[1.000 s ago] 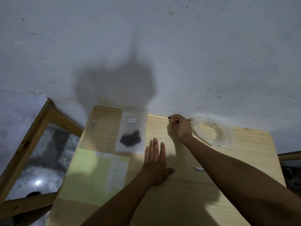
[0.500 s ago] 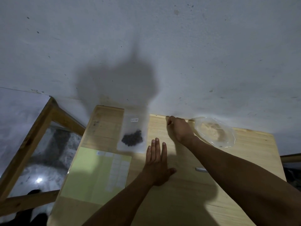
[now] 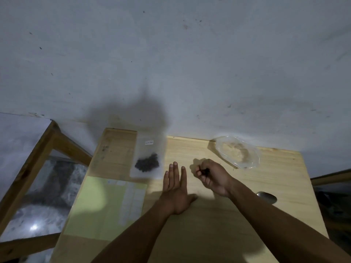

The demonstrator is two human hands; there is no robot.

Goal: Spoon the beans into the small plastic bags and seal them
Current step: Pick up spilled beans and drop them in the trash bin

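Stray-bean cleanup: right hand [image 3: 212, 176] pinches something small and dark, prob. a bean, right of filled bag [image 3: 147, 158]. Left hand [image 3: 175, 188] flat on table [image 3: 266, 215], fingers released. Next: drop it into a bag.

Left hand [image 3: 175, 188] flat, fingers straight; right hand [image 3: 212, 176] curled, pinching something small, dark.
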